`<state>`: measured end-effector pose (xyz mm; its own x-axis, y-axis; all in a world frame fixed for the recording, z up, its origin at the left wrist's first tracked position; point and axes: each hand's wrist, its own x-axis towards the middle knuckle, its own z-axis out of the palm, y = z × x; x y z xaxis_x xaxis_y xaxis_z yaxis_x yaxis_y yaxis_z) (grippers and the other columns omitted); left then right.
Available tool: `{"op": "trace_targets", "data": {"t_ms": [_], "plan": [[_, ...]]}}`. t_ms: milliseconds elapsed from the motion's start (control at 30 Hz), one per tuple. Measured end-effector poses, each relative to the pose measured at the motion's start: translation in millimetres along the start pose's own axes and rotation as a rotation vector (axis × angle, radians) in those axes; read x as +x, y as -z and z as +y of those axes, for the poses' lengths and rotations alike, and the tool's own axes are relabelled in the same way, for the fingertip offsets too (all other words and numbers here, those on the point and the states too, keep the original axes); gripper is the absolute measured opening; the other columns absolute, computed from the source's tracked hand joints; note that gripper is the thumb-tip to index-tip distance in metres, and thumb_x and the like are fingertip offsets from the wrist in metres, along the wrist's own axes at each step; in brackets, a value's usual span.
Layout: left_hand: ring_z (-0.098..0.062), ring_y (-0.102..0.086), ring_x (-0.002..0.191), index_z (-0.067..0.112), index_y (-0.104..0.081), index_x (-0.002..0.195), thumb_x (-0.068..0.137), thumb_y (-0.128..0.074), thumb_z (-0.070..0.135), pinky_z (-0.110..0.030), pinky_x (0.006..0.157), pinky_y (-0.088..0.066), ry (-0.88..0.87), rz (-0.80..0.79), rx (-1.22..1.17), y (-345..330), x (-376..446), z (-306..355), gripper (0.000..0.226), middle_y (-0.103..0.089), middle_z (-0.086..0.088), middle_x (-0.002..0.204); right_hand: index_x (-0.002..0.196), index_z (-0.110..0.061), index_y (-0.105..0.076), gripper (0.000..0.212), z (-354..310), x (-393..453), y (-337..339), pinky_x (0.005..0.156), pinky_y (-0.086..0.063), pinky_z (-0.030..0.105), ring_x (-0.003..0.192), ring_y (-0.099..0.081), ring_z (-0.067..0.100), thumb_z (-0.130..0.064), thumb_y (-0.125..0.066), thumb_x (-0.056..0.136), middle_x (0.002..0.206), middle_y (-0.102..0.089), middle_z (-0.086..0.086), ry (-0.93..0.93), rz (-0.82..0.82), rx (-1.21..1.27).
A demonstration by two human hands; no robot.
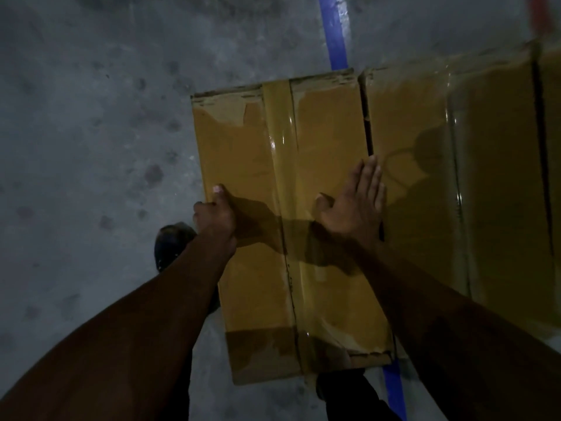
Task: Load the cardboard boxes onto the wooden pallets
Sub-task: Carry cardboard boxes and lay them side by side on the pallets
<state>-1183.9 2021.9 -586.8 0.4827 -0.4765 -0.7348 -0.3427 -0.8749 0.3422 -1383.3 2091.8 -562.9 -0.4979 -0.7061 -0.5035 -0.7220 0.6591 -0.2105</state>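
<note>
A rectangular brown cardboard box (291,220), sealed along its length with a glossy strip of brown packing tape (280,153), occupied the centre of the head view. Torn paper showed at its far left corner and at its near right corner. The box sat directly against a second taped brown cardboard box (449,165) on its right; only a narrow dark seam separated the two.

The left hand (217,218) gripped the left edge of the central box. Its thumb lay on the top face, and its fingers curled over the side, out of sight. The right hand (356,202) lay flat on the top face near the right edge, beside the seam. Its fingers were straight and held together, grasping nothing.

Both bare forearms extended from the lower corners of the view toward the box.

A grey, stained concrete floor (91,132) lay beneath and to the left. A blue painted floor line (334,31) ran from the top of the view and passed under the box, reappearing at the lower right. A dark shoe (170,241) stood on the floor just left of the box, below the left wrist. No pallet surface could be made out under the boxes.
</note>
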Motion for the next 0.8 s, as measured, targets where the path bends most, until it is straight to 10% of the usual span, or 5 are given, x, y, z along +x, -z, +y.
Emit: {"op": "trace_targets", "data": {"t_ms": [433,800], "plan": [[-0.036,-0.043,0.131,0.004,-0.038,0.146,0.099,-0.034,0.058,-0.042,0.106,-0.038,-0.006,-0.068,-0.066,35,18,-6,0.071,-0.041,-0.019,0.148,0.145,-0.018,-0.033,0.088,-24,-17,16,0.102,-0.044,0.049,0.125,-0.052,0.032,-0.059,-0.073,0.079,0.138,-0.052,0.008,-0.259,0.042,0.410],[-0.028,-0.064,0.103,0.004,-0.063,0.120,0.089,-0.064,0.049,-0.044,0.094,-0.054,-0.125,-0.217,-0.277,89,44,80,0.055,-0.067,-0.012,0.115,0.136,-0.014,-0.041,0.077,-100,27,55,0.099,-0.044,0.044,0.119,-0.054,0.034,-0.061,-0.069,0.081,0.132,-0.055,0.010,-0.210,0.072,0.407]]}}
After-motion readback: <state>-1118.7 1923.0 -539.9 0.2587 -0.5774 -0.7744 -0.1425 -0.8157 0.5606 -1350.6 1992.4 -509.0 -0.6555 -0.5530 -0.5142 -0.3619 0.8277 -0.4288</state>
